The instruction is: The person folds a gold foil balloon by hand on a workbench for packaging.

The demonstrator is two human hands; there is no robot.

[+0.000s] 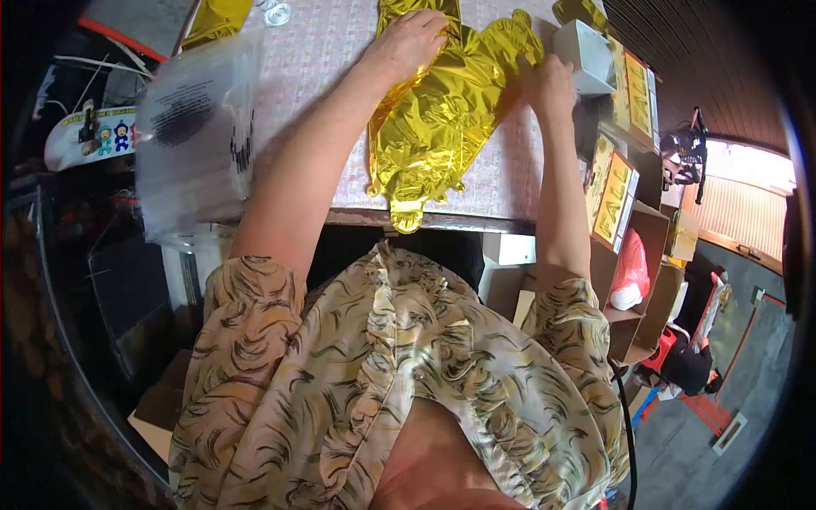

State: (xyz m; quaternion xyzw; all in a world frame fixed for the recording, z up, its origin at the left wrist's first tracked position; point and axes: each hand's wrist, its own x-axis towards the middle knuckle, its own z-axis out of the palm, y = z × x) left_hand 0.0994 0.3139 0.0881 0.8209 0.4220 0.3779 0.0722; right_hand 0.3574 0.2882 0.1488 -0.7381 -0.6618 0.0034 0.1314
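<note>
A shiny gold foil balloon (433, 127), flat and wrinkled, lies on the pale patterned tabletop (297, 51), and its small tab hangs over the near edge. On the balloon's upper left part, my left hand (412, 42) has its fingers bent and closed on the foil. My right hand (550, 85) is at the balloon's upper right edge, close beside a white open box (584, 55). The fingers of that hand look curled, and what lies between them is hidden.
A stack of clear plastic bags (195, 127) sits left. More gold foil (217, 19) lies at the far left corner. Cardboard boxes with yellow labels (612, 191) line the right edge. A pink bag (629, 270) sits on a shelf. Another person (687, 361) is farther right.
</note>
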